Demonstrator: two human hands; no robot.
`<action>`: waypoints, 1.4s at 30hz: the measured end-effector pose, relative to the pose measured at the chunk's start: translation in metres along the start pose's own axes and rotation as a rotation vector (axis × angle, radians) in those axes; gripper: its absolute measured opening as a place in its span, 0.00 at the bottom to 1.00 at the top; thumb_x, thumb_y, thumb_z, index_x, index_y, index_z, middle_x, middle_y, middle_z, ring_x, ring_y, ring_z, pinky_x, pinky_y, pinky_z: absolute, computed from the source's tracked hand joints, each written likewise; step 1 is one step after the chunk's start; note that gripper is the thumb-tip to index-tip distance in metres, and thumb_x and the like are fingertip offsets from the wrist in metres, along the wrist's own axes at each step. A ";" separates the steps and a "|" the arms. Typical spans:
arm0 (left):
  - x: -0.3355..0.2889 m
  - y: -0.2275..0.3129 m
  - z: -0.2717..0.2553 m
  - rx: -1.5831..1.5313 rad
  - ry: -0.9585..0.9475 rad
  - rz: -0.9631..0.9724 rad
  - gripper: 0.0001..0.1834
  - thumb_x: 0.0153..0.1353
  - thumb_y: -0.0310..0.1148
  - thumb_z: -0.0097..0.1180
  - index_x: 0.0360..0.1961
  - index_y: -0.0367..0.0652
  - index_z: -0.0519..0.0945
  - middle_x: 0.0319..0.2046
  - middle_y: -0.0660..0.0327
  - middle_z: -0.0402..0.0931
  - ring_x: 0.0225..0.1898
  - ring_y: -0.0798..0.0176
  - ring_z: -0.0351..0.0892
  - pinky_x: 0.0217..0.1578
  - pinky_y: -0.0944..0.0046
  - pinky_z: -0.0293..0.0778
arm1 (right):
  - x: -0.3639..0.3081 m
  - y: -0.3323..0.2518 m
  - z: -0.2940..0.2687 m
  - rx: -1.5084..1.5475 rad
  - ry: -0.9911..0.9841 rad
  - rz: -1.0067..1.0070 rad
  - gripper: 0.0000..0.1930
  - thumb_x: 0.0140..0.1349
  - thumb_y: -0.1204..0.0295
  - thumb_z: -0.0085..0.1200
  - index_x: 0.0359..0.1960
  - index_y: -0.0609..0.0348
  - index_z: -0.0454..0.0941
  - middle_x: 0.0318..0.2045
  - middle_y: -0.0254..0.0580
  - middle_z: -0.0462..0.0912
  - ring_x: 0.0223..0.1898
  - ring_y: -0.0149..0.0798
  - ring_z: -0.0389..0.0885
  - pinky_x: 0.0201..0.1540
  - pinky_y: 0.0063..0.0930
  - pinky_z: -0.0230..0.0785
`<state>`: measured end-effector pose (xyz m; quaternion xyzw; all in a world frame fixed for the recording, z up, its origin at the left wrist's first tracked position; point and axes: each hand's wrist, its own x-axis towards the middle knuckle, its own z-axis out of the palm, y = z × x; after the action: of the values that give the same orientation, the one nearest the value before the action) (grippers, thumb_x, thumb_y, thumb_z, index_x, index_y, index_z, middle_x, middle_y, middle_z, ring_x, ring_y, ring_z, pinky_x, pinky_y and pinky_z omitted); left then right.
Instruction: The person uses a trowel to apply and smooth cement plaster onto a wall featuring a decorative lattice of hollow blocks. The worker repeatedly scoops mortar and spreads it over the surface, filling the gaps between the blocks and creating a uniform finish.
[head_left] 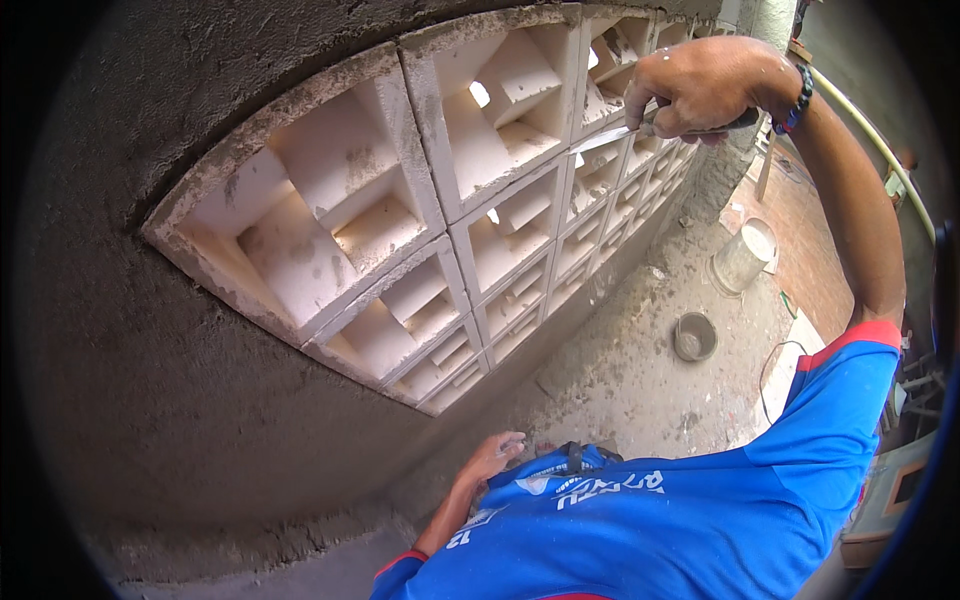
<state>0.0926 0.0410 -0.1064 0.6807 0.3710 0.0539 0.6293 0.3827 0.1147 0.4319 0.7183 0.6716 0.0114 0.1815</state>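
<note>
My right hand point(700, 88) is raised at the upper right, closed around the dark handle of a small trowel point(603, 139). The trowel's narrow, light-coloured blade points left and lies against the joints of the pale ventilation block wall point(445, 205). These blocks have angled openings and stand in several rows, with mortar smears on their edges. Down by my waist, my left hand point(492, 455) hangs near the plastered wall with its fingers loosely apart. Nothing shows clearly in it, and greyish residue marks the fingertips.
Rough grey plaster point(200, 400) surrounds the blocks. On the mortar-spattered floor point(620, 385) stand a small dark bucket point(695, 337) with grey contents and a taller pale bucket point(742, 258). A thin cable curves near a light board, and a pale pole point(870, 140) slants at the right.
</note>
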 end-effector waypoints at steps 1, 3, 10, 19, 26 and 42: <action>0.001 0.001 -0.002 0.014 -0.005 -0.006 0.24 0.66 0.43 0.55 0.57 0.41 0.75 0.52 0.50 0.78 0.53 0.51 0.77 0.55 0.55 0.70 | -0.002 0.011 0.011 0.057 0.062 -0.005 0.20 0.54 0.74 0.47 0.49 0.56 0.80 0.27 0.43 0.83 0.22 0.34 0.83 0.28 0.28 0.77; 0.004 0.003 -0.004 0.038 0.002 -0.001 0.24 0.66 0.44 0.54 0.58 0.41 0.75 0.52 0.50 0.78 0.53 0.51 0.77 0.54 0.55 0.70 | -0.004 0.023 0.036 0.128 0.177 -0.220 0.18 0.57 0.73 0.49 0.50 0.56 0.79 0.35 0.48 0.82 0.32 0.42 0.84 0.42 0.35 0.77; 0.013 0.005 -0.011 0.014 0.043 -0.017 0.23 0.66 0.43 0.54 0.57 0.42 0.75 0.52 0.52 0.77 0.55 0.53 0.75 0.55 0.56 0.70 | -0.001 0.024 0.135 0.348 0.728 -0.369 0.20 0.60 0.75 0.48 0.55 0.61 0.73 0.40 0.54 0.81 0.43 0.55 0.79 0.52 0.44 0.69; 0.030 0.013 0.000 0.124 0.001 -0.084 0.16 0.65 0.41 0.55 0.44 0.39 0.81 0.42 0.55 0.82 0.47 0.60 0.78 0.51 0.58 0.71 | 0.052 0.011 0.143 0.522 0.935 -0.417 0.23 0.60 0.75 0.49 0.59 0.60 0.69 0.44 0.56 0.80 0.45 0.55 0.78 0.52 0.44 0.69; 0.038 0.023 0.002 0.082 0.040 -0.082 0.17 0.66 0.41 0.54 0.47 0.39 0.81 0.43 0.56 0.82 0.47 0.62 0.78 0.51 0.59 0.71 | 0.004 0.054 0.134 0.405 0.561 -0.445 0.21 0.59 0.71 0.51 0.56 0.58 0.75 0.47 0.53 0.81 0.48 0.53 0.78 0.55 0.43 0.66; 0.035 0.046 0.019 0.011 0.149 -0.170 0.21 0.68 0.40 0.51 0.58 0.42 0.74 0.52 0.52 0.78 0.58 0.56 0.73 0.60 0.56 0.65 | 0.135 0.028 0.179 0.832 1.458 -0.419 0.24 0.57 0.78 0.51 0.58 0.56 0.73 0.36 0.50 0.81 0.36 0.51 0.80 0.40 0.40 0.74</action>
<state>0.1481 0.0485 -0.0828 0.6444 0.4734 0.0490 0.5985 0.4690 0.2005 0.2419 0.4014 0.6886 0.1888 -0.5736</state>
